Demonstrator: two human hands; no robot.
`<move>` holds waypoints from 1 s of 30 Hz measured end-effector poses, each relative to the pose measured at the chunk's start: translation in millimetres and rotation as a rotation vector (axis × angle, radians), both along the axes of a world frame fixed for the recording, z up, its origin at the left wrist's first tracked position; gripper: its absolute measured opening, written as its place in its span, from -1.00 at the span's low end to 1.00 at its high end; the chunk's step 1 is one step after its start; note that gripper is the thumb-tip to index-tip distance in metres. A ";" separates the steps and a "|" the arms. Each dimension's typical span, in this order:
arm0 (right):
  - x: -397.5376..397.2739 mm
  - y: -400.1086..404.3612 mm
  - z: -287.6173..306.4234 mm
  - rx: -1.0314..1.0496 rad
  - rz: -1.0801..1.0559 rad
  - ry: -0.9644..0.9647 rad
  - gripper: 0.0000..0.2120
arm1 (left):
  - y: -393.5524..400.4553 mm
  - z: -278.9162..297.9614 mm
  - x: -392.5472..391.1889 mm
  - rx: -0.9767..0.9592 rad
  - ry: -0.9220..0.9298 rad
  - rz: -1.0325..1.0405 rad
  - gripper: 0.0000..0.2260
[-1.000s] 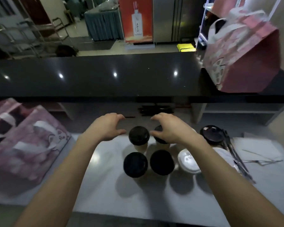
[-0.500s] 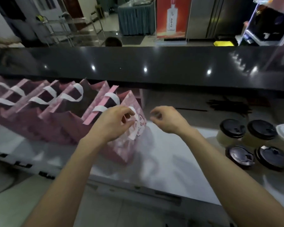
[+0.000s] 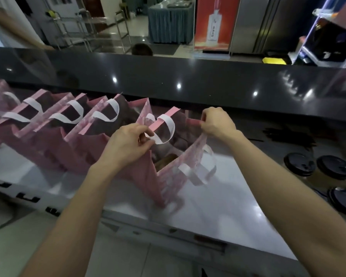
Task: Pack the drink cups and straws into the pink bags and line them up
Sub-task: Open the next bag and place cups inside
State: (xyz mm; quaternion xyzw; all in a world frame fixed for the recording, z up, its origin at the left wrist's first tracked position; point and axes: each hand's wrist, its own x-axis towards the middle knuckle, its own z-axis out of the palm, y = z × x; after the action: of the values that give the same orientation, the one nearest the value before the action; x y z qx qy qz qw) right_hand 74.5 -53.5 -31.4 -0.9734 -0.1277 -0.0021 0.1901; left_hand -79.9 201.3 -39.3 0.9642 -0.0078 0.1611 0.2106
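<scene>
White counter – bags in a row | left hand, right hand pinch pink bag rims, spreading mouth | paper – light, creasable; hold by rims.

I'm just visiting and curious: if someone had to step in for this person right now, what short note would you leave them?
Left hand: pinches the near rim and white handle of the rightmost pink bag.
Right hand: pinches the far rim; together they hold the bag's mouth open on the white worktop.
Other pink bags: stand in a row to its left, mouths open; what is inside them cannot be seen.
Black-lidded cups: wait on the worktop at the right. Dark straws lie behind them.
Done: bags lined up, one opened.
Left: put cups and straws into the bags.
</scene>
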 end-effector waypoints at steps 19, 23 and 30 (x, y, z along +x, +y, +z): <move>-72.4 -237.1 -23.9 0.172 -0.455 -0.096 -0.74 | -149.0 -11.8 95.6 0.030 0.163 -0.348 -0.82; -48.5 -264.0 -43.8 -0.076 -0.330 0.118 -0.30 | -153.4 -11.3 105.1 0.063 0.131 -0.341 -0.85; 11.3 -289.9 -76.5 -0.426 -0.191 0.385 -0.17 | -159.2 -2.0 115.2 0.111 0.058 -0.404 -0.85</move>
State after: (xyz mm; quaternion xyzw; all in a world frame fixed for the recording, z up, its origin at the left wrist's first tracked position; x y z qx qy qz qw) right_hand 85.8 -343.4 -107.9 -0.9814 0.0052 0.1917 0.0013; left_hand 35.3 42.1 -41.3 0.9573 -0.2038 0.0873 0.1854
